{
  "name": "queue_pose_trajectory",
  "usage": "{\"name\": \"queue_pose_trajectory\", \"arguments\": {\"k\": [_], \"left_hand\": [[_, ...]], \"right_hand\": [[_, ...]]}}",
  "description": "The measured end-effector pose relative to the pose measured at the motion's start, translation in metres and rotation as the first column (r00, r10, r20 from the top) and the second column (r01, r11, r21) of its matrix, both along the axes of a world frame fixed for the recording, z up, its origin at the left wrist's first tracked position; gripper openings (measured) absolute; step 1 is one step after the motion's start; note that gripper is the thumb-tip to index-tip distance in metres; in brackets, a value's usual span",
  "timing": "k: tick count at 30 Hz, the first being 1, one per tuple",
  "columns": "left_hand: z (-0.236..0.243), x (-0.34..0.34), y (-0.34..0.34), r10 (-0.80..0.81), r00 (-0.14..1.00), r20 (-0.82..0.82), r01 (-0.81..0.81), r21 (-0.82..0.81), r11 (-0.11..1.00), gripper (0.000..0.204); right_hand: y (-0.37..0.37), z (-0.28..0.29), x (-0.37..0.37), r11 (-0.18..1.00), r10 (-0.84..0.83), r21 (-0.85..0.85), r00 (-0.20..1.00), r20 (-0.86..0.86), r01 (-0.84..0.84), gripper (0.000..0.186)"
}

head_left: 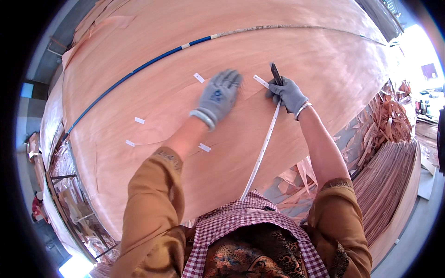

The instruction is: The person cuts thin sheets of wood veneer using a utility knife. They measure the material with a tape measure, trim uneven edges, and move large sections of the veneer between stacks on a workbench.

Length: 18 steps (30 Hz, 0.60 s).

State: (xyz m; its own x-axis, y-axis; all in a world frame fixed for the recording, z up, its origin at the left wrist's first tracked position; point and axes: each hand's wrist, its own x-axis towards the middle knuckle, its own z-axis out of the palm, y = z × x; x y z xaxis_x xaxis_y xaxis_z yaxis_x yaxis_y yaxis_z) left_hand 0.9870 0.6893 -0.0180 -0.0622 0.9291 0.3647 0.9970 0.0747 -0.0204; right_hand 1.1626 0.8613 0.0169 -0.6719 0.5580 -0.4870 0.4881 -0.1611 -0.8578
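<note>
My left hand (219,95), in a grey glove, lies flat with its fingers stretched out on a thin sheet of wood veneer (162,111); it is slightly blurred. In my gloved right hand (288,95) is a black utility knife (276,74), its tip pointing up and away from me. A long white tape with small dark marks (259,160) runs from my apron up to the right hand. One short strip of the same tape (261,81) shows just left of the knife. Other short strips (199,78) stick to the veneer around my left hand and forearm.
A blue rod with a pale, mottled far section (157,59) bends across the sheet's far part. Torn veneer scraps (389,116) heap up at the right. Below them stands a stack of veneer sheets (384,180). A metal-framed rack (69,185) is at the left edge.
</note>
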Motion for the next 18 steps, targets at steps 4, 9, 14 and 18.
{"name": "queue_pose_trajectory", "arguments": {"k": [4,9,14,18], "left_hand": [[0.002,0.039,0.038,-0.143,0.974,0.174,0.14,0.03,0.99,0.041],[0.008,0.042,0.038,-0.109,0.971,0.212,0.143,-0.154,0.978,0.044],[0.002,0.047,0.042,-0.059,0.966,0.253,0.101,-0.154,0.983,0.04],[0.001,0.011,0.021,-0.199,0.702,0.684,0.227,0.051,0.973,0.031]], "right_hand": [[-0.006,-0.004,-0.004,0.994,-0.103,0.028,0.995,0.002,0.103,0.007],[-0.013,0.0,0.025,0.998,-0.067,0.02,0.997,0.04,0.066,0.012],[-0.045,0.023,0.041,0.997,0.019,-0.08,0.997,-0.071,-0.025,0.014],[-0.071,0.031,0.025,0.974,0.121,-0.177,0.985,-0.12,-0.141,0.019]]}}
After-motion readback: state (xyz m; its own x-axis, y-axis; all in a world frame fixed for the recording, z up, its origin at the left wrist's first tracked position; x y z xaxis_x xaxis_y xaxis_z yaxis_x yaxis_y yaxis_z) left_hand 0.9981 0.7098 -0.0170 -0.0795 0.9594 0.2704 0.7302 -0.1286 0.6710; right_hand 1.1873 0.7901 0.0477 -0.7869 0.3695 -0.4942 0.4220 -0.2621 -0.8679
